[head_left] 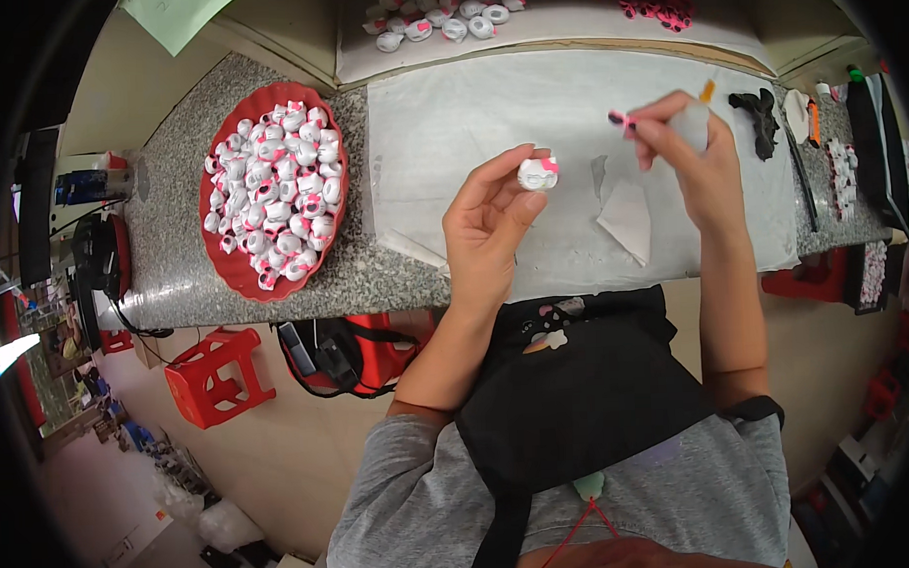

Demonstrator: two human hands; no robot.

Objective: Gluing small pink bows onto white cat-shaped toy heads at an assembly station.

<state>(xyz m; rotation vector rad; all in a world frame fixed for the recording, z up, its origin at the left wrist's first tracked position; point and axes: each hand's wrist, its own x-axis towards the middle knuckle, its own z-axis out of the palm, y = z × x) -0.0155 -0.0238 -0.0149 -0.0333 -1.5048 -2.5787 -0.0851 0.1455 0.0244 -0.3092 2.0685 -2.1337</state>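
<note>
My left hand (487, 218) pinches a small white cat-head figure (538, 174) with a pink bow between thumb and fingertips, above the white sheet. To its right, my right hand (685, 151) is raised and slightly blurred. Its thumb and forefinger grip a tiny pink-and-black piece (622, 121), which looks like miniature glasses. A translucent squeeze bottle (691, 127) with an orange-yellow tip is tucked in the same hand, partly hidden by the fingers. The two hands are apart, and the pink-and-black piece does not touch the figure.
A red scalloped tray (236, 267) heaped with similar figures stands at left. More white heads (456, 29) and pink pieces (662, 14) sit on the back shelf. Folded paper (627, 223) lies on the white sheet (409, 135). A crumpled black thing (759, 121) lies at right.
</note>
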